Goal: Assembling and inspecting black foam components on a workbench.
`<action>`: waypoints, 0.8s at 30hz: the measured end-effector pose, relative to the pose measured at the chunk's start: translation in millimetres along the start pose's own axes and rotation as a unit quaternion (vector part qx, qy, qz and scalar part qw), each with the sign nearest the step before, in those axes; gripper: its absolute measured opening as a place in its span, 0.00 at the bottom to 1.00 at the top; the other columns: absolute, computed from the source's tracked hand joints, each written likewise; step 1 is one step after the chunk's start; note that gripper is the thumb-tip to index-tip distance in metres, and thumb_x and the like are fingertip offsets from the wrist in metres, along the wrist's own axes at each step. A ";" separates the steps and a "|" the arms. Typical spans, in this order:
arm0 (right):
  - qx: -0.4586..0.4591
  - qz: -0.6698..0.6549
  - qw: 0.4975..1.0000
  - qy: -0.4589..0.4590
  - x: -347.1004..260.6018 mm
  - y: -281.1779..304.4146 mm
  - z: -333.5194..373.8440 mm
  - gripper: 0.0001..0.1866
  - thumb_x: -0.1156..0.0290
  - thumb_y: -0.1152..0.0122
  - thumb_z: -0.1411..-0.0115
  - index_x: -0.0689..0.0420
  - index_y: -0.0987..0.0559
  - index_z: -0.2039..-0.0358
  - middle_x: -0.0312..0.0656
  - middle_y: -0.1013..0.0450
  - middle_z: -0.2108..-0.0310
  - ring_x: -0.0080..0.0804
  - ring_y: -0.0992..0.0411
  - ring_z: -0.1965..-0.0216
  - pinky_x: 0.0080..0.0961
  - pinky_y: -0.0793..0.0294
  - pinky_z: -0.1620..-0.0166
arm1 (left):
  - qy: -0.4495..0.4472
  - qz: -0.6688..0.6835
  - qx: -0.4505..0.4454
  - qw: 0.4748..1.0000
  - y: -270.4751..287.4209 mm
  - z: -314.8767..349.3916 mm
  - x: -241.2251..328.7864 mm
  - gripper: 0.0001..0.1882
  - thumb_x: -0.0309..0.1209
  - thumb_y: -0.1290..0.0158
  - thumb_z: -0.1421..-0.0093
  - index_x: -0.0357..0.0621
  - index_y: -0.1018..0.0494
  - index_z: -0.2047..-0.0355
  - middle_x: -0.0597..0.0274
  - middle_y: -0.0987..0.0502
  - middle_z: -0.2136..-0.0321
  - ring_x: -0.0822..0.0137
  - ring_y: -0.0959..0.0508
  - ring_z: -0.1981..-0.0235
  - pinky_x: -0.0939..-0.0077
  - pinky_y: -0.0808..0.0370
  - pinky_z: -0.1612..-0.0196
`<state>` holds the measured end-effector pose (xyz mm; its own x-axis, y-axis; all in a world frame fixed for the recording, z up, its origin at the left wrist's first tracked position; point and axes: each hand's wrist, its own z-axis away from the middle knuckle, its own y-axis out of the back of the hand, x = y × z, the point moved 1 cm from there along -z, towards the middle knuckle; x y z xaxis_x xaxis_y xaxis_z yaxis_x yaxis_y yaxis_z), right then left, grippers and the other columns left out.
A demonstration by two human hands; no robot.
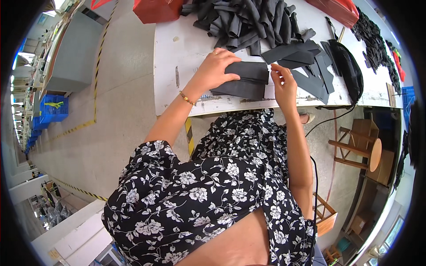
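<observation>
My left hand (212,70) grips the left end of a dark fabric piece (249,71) at the table's near edge, thumb in front and fingers behind. Just nearer to me, another flat dark fabric piece (244,91) lies partly under it. Beside the right end of the upper piece is my right hand (284,85), raised, with thumb and fingertips pinched together. Whatever is between those fingertips is too small to make out. To the right, several flat dark fabric strips (306,57) overlap on the white table (166,95).
A heap of curled dark strips (248,22) covers the table's far side, with red bags (157,9) behind. A shiny black rounded object (353,73) sits at the right, near a hanging cable (330,116). A wooden stool (375,155) stands on the floor at right.
</observation>
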<state>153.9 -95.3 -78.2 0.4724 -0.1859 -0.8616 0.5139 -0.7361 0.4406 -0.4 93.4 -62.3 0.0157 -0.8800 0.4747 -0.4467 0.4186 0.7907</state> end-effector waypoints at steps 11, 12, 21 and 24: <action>-0.020 0.127 0.974 0.188 -47.9 -1.0 -15.9 0.15 0.71 0.37 0.44 0.59 0.21 0.55 0.46 0.25 0.57 0.44 0.31 0.52 0.32 0.31 0.52 | -0.098 -0.107 -0.013 0.989 29.9 -18.6 25.9 0.22 0.35 0.38 0.50 0.50 0.24 0.53 0.65 0.25 0.51 0.64 0.34 0.41 0.62 0.39 0.41; -0.017 0.126 0.973 0.192 -48.4 -0.9 -17.7 0.15 0.71 0.37 0.44 0.59 0.21 0.55 0.46 0.25 0.57 0.44 0.31 0.52 0.32 0.31 0.52 | -0.126 -0.104 -0.010 0.987 33.4 -21.4 28.1 0.23 0.34 0.37 0.51 0.51 0.25 0.52 0.65 0.27 0.48 0.63 0.35 0.40 0.61 0.40 0.40; -0.116 -0.339 0.921 -0.153 -40.7 -6.7 2.3 0.11 0.68 0.38 0.40 0.62 0.21 0.63 0.31 0.25 0.69 0.16 0.31 0.68 0.15 0.32 0.62 | 0.176 0.468 0.299 0.813 11.1 -1.6 33.0 0.20 0.34 0.34 0.47 0.38 0.29 0.59 0.61 0.25 0.61 0.72 0.24 0.65 0.81 0.27 0.64; -0.133 -0.385 0.898 -0.166 -47.1 -8.1 9.8 0.11 0.68 0.39 0.39 0.62 0.21 0.62 0.31 0.25 0.69 0.15 0.31 0.68 0.13 0.32 0.61 | 0.236 0.612 0.241 0.715 8.6 -5.1 40.8 0.14 0.31 0.35 0.46 0.38 0.27 0.66 0.64 0.24 0.72 0.75 0.25 0.75 0.84 0.28 0.72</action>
<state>120.5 -86.9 -43.7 -0.3138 0.0947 -0.9448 0.7704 -0.5563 -0.3116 1.0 62.3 -34.2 -0.4015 0.3017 0.8648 -0.6382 0.5851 -0.5004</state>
